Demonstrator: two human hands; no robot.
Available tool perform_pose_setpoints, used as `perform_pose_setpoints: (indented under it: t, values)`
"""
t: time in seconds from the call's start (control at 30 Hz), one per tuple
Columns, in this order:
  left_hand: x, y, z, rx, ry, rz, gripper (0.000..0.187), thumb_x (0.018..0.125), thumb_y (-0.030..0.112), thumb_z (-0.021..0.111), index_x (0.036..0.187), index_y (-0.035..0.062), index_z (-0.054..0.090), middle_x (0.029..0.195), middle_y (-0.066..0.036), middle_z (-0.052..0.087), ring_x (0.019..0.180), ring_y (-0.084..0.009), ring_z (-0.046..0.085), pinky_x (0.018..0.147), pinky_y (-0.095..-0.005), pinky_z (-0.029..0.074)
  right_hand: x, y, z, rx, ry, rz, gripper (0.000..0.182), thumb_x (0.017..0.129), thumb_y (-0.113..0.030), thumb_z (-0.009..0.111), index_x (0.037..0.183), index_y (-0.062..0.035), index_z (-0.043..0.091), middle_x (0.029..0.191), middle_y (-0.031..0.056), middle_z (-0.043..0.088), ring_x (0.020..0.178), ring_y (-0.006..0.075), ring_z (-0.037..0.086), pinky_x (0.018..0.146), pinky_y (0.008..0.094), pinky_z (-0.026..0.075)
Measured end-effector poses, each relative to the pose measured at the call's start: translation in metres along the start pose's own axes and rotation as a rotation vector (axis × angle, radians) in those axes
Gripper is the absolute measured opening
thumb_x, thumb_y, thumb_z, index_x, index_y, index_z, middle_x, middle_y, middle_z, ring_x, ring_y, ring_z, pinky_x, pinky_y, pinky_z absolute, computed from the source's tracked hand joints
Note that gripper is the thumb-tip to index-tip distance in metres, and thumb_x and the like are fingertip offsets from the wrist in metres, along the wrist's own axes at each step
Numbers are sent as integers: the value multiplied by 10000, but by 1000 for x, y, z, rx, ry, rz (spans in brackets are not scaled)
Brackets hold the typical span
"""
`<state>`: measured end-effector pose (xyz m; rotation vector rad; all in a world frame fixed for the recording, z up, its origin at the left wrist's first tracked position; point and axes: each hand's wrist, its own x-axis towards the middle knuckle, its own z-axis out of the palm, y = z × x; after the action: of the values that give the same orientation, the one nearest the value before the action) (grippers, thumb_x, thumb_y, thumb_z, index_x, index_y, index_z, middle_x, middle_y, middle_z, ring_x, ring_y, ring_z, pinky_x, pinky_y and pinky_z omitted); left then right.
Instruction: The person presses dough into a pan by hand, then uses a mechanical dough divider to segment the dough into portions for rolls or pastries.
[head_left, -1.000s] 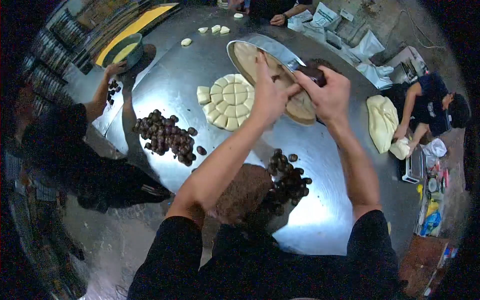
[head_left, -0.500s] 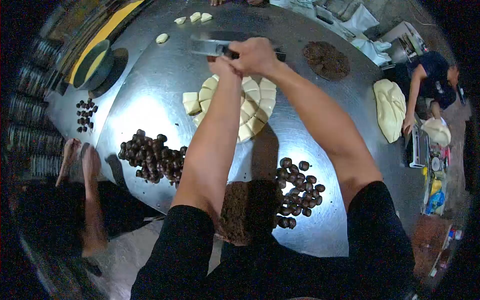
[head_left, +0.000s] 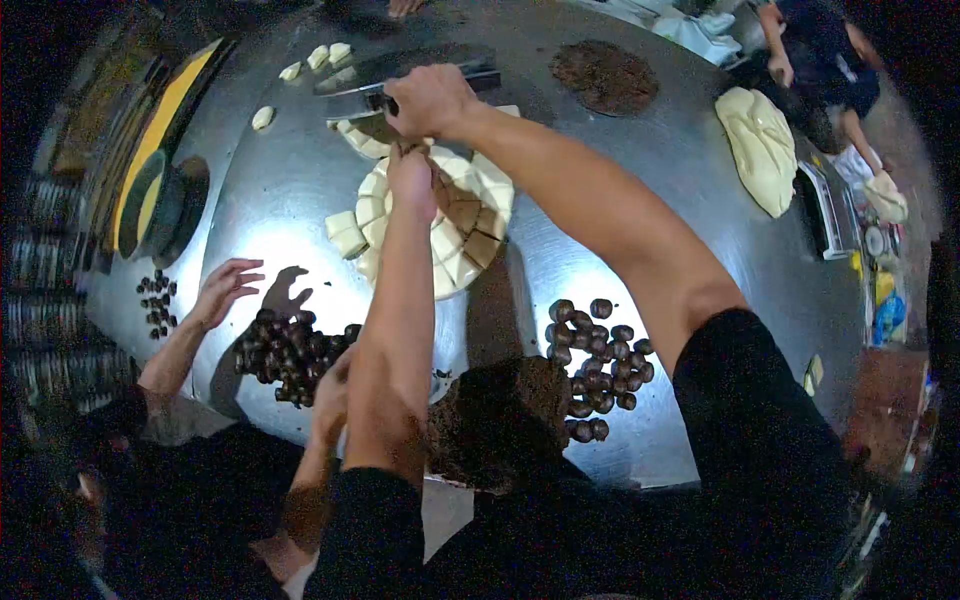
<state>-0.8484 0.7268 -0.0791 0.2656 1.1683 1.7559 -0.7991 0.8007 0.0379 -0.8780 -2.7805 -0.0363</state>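
My right hand (head_left: 432, 102) is closed around the dark handle of a wide metal dough scraper (head_left: 345, 104), above the far edge of the dough. My left hand (head_left: 412, 182) is over the middle of a round of pale dough (head_left: 452, 262), which is cut into several blocks. Its fingers look curled together at the dough, and what is between them is hidden. A separate cut dough piece (head_left: 345, 234) lies at the left of the round, and some pieces by the scraper stand apart from the rest.
Dark filling balls lie in a left pile (head_left: 285, 350) and a right pile (head_left: 600, 370). Near me is a brown crumbly mass (head_left: 490, 420); another brown patch (head_left: 605, 78) lies farther off. A large dough lump (head_left: 757, 150) rests right. A co-worker's hand (head_left: 225, 292) reaches in from the left.
My left hand has left the right hand and come down to the dough. The scraper appears farther left. The co-worker at left has brought both hands to the dark balls.
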Motion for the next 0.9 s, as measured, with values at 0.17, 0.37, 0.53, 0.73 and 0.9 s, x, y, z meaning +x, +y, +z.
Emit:
perform_pose_setpoints:
  t: [0.17, 0.37, 0.53, 0.73, 0.9]
  values:
    - [-100, 16, 27, 44, -13, -34, 426, 895, 77, 516, 1311, 12, 450, 1022, -108, 584, 773, -159, 569, 703, -271, 492, 10, 50, -28, 75, 342, 164, 358, 684, -468, 653, 902, -188, 703, 787, 146, 679, 766, 322, 670, 724, 429, 535]
    - [-183, 13, 34, 121, -147, -66, 344, 933, 118, 500, 1222, -68, 480, 1105, -195, 601, 990, -261, 621, 867, -315, 509, -14, 91, -64, 153, 712, 311, 418, 624, -546, 704, 891, -225, 719, 708, 115, 661, 688, 288, 660, 649, 395, 538]
    - [-224, -4, 47, 197, -117, -12, 303, 932, 111, 518, 1186, -55, 519, 1059, -167, 627, 955, -230, 627, 848, -305, 508, -58, 111, -87, 15, 692, -11, 365, 663, -519, 713, 846, -203, 701, 568, 58, 610, 551, 255, 628, 518, 366, 505]
    - [-285, -28, 80, 279, -212, 30, 269, 923, 93, 535, 1143, -61, 548, 1014, -159, 645, 933, -222, 641, 852, -333, 519, -148, 125, -151, -20, 710, -52, 348, 706, -521, 708, 851, -204, 697, 572, 49, 614, 537, 221, 627, 479, 325, 483]
    - [-357, -46, 122, 548, -356, 104, 269, 874, 76, 591, 1108, -57, 591, 1016, -158, 653, 938, -239, 644, 877, -339, 514, -315, 147, -222, 385, 873, 277, 335, 710, -317, 787, 891, -44, 718, 661, 58, 688, 575, 112, 642, 532, 261, 504]
